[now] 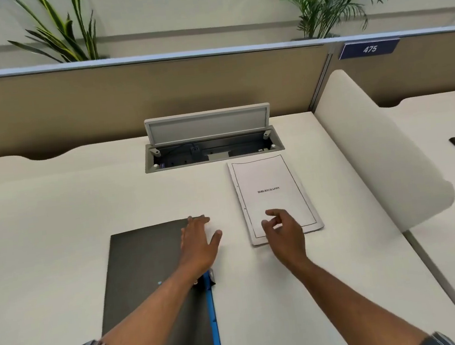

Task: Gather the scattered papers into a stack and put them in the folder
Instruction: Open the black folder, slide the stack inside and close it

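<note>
Papers (274, 195) already squared into one stack, mid-table, just in front of the open cable box (212, 148) at the table's (54, 206) far edge.

Your right hand (283, 232) sits over the stack's near corner, fingers loosely bent, gripping nothing yet; likely placed to lift that edge.

Your left hand (198, 239), fingers straight, lies flat on the folder's (146, 266) far corner, probably steadying it.

Folder closed, toward the near edge; contents hidden. Blue spine (213, 315) faces the papers.
</note>
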